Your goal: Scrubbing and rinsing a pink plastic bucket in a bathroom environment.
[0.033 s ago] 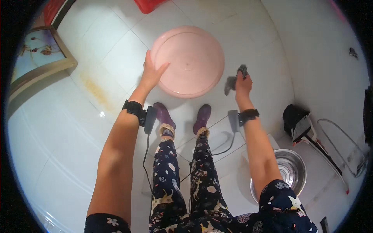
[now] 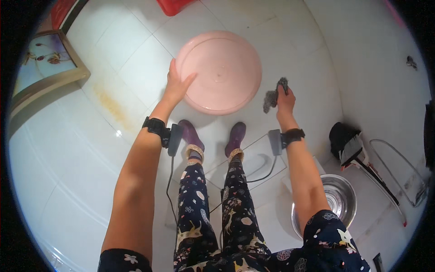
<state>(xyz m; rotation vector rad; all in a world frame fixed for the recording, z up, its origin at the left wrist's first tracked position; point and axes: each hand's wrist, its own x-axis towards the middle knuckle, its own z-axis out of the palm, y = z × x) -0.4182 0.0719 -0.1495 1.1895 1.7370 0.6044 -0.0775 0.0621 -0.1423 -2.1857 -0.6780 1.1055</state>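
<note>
Head view, looking straight down past our own forearms to a white tiled floor (image 2: 136,59). We see a round pink basin (image 2: 222,72) lying upside down on the tiles just ahead of our two purple slippers (image 2: 213,136), its flat bottom turned up toward us and its rim against the floor. Inverted like this, it offers its underside for wiping, and we judge that this is why it lies so. Being circular, the basin has no long axis; its only direction is that of the bottom face, which points upward at the camera.

Our left hand (image 2: 176,86) rests on the basin's near left edge, fingers spread and flat against the plastic, thumb apart; we read this as a steadying hold that keeps the light basin from sliding on the smooth tiles. Our right hand (image 2: 285,97) is just off the basin's right edge, not touching it, fingers pinched around a grey scouring pad (image 2: 273,96) that hangs bunched and loose to the left of the knuckles.

Both wrists carry black bands with small boxes; a cable trails from each. To our right, well apart from the basin, stand a steel bowl (image 2: 337,199) and a dark hand brush (image 2: 346,143). A framed picture (image 2: 45,68) leans at upper left, and a red plastic object (image 2: 174,5) shows at the top edge.
</note>
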